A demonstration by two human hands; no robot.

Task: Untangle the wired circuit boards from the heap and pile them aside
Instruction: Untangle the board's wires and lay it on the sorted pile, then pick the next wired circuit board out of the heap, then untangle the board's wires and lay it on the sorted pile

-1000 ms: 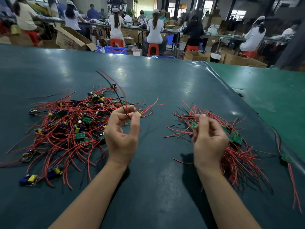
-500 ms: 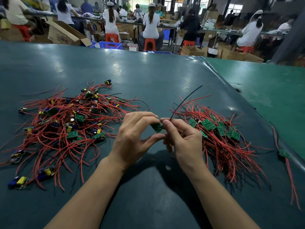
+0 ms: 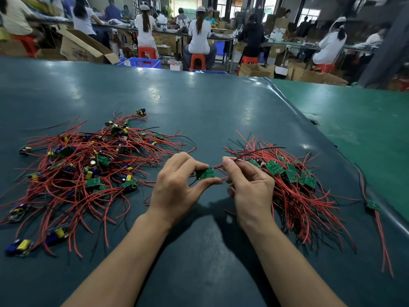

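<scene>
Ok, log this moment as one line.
left hand: pinches circuit board | right hand: pinches its wires | sorted pile: right

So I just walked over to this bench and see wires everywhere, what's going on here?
A person is sorting wired circuit boards. The left hand pinches one small green board while the right hand pinches its wires. A tangled heap lies to the left on the green table; a tidier pile of freed boards lies to the right.

tangled heap [image 3: 84,171] left, neat pile [image 3: 294,187] right, one green board [image 3: 205,173] held between
</scene>
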